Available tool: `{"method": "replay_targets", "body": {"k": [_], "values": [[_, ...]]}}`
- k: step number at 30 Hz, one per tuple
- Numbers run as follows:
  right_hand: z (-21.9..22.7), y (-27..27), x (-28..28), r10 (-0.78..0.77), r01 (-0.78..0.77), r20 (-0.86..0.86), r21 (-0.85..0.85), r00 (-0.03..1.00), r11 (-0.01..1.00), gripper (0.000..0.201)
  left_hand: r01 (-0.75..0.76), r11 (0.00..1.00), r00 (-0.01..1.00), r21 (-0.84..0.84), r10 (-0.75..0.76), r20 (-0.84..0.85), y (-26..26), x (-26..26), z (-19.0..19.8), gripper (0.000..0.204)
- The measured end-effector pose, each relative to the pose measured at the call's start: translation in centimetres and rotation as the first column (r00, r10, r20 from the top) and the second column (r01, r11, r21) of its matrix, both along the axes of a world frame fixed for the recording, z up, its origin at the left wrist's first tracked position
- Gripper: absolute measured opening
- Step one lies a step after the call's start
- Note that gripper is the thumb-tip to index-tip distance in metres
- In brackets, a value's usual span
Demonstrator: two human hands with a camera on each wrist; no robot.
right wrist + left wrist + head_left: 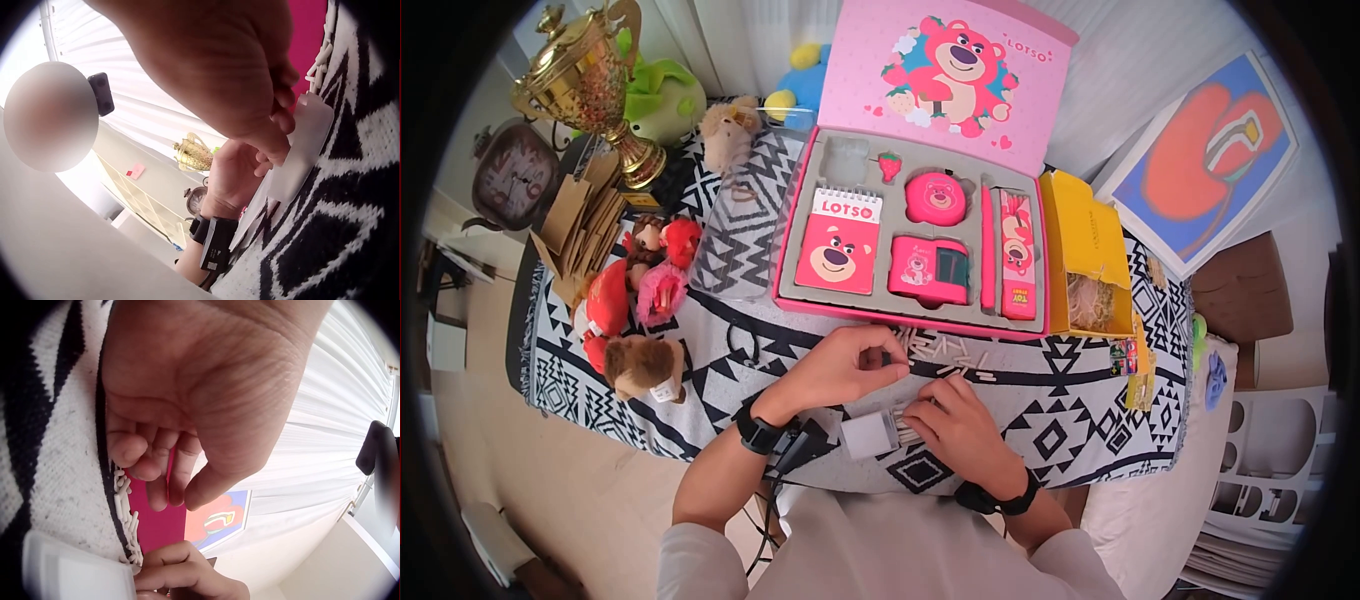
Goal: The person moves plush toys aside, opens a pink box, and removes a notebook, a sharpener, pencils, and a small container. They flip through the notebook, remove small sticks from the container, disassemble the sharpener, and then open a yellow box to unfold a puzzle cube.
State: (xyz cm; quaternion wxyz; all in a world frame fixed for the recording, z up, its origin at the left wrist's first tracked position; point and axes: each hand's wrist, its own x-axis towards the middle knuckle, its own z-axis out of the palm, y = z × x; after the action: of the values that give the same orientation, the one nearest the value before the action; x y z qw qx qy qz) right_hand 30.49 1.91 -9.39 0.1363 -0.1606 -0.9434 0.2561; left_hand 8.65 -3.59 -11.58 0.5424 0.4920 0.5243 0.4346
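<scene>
Several small white sticks (950, 351) lie scattered on the patterned cloth in front of the pink gift box. My left hand (855, 362) hovers at their left edge with loosely bent fingers; in the left wrist view nothing shows between its thumb and fingers (177, 487). A small translucent plastic box (868, 436) lies nearer to me, with more white sticks at its right end. Over that end is my right hand (955, 430), its curled fingers and thumb gripping the box wall (306, 134) in the right wrist view. The palm partly hides the sticks there.
Behind the sticks stands the open pink gift box (880, 318) with a notepad (837, 250) and other stationery. A yellow box (1090, 240) is to its right. Small plush toys (645, 365) and a gold trophy cup (585, 90) are on the left. A black cable (770, 510) hangs near my left forearm.
</scene>
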Motion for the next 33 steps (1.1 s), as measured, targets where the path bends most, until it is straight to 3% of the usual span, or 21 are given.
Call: {"method": "replay_targets", "body": {"k": [11, 33], "values": [[-0.16, -0.1, 0.13, -0.002, 0.002, 0.028, -0.015, 1.0, 1.0, 0.011, -0.057, 0.997, 0.998, 0.045, 0.058, -0.013, 0.09, 0.14, -0.27, 0.01], [-0.48, -0.42, 0.02, -0.058, 0.057, -0.003, -0.014, 0.998, 0.998, 0.017, -0.064, 0.997, 0.993, 0.039, 0.067, -0.097, 0.05, 0.3, -0.07, 0.007]]}}
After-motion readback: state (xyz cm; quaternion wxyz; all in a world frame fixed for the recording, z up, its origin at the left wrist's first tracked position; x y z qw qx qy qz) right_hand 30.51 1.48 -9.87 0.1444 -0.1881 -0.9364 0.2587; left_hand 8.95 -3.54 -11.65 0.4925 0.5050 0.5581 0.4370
